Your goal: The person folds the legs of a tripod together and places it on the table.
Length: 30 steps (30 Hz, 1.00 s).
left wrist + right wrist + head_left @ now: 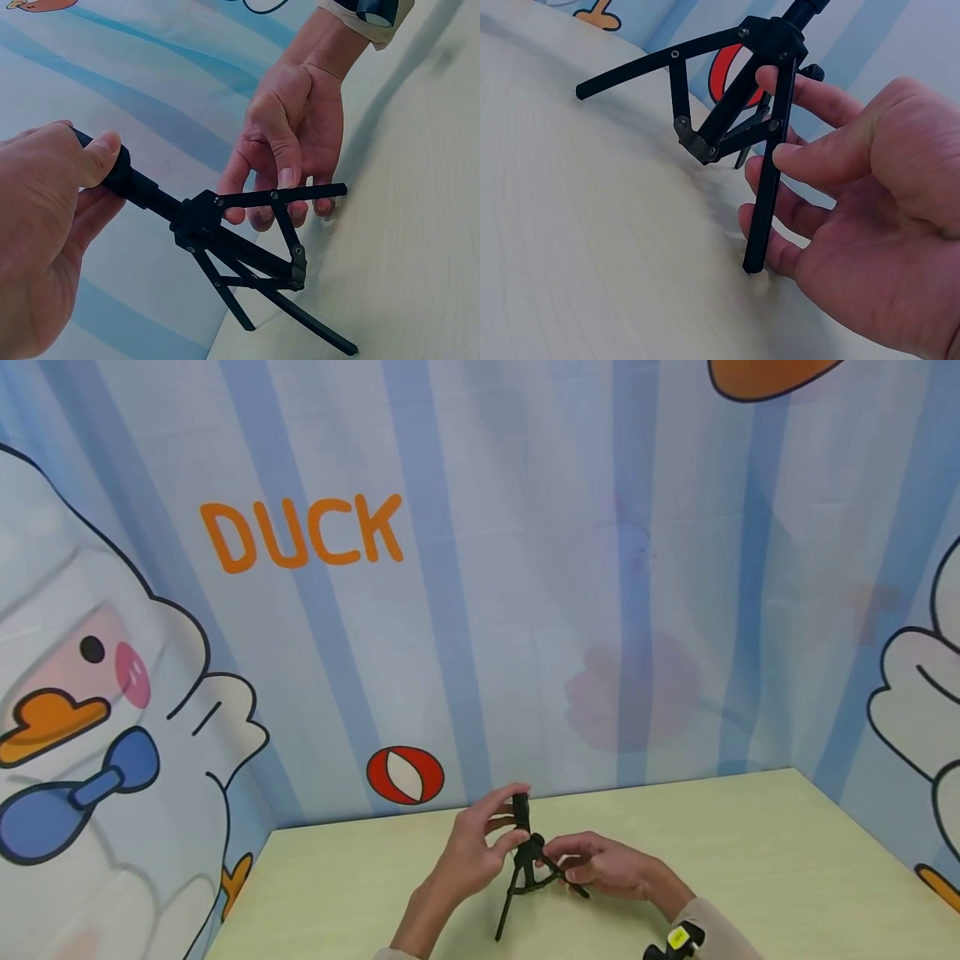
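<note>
A small black tripod (529,852) stands between both hands, its legs spread and joined by hinged braces. My left hand (476,847) grips the top of its post (154,196) between thumb and fingers. With thumb and fingers, my right hand (611,866) pinches one leg (763,202), the thumb lying just below the brace joint. A second leg (622,71) reaches out to the far side in the right wrist view. Near the hub, a small knob (812,73) sticks out beside the right index finger.
Under the tripod lies a pale wood-grain table (337,893). Behind it hangs a curtain (525,610) with blue stripes, duck drawings and a red-and-white ball print (405,774). A black device with a yellow label (681,937) sits on the right wrist.
</note>
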Available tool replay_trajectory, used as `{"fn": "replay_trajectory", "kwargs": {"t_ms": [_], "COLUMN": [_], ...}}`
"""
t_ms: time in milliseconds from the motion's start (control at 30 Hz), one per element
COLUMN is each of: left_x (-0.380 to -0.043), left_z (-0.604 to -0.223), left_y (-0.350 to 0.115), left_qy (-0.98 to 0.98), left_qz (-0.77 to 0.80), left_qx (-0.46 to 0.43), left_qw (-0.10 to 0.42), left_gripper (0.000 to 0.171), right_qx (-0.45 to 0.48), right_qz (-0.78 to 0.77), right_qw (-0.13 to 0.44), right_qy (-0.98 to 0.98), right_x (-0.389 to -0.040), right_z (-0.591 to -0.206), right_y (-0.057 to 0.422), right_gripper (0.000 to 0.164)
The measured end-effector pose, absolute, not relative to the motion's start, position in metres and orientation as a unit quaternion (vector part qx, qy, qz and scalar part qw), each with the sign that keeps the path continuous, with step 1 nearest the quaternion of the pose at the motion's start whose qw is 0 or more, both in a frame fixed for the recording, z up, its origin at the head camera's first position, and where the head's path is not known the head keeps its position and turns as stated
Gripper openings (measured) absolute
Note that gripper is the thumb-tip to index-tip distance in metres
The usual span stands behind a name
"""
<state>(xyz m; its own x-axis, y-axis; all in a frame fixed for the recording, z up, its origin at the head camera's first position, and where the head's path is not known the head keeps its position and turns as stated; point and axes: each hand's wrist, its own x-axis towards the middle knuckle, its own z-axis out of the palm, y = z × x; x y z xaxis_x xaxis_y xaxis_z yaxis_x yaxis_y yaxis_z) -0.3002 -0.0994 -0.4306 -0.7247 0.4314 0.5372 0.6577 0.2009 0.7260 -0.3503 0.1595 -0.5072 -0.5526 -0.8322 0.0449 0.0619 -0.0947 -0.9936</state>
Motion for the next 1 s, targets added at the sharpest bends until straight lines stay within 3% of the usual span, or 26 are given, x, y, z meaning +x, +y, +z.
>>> {"fn": "replay_trajectory", "kwargs": {"t_ms": [533,1000], "left_x": [-0.3016,-0.3041], "left_z": [-0.4280,-0.4257], "left_y": [-0.0983,-0.0970], "left_qy": [-0.767,-0.770], "left_qz": [-0.521,-0.513], "left_qx": [-0.364,-0.368], "left_qw": [0.095,0.092], "left_gripper": [0.063,0.063], "right_qx": [-0.341,-0.352], "right_qz": [-0.633,-0.657], "right_qw": [0.316,0.291], "right_qy": [0.619,0.599], "right_x": [-0.3459,-0.3463], "right_z": [-0.5015,-0.5079], "right_y": [0.1617,0.1606], "right_gripper": [0.046,0.039]}}
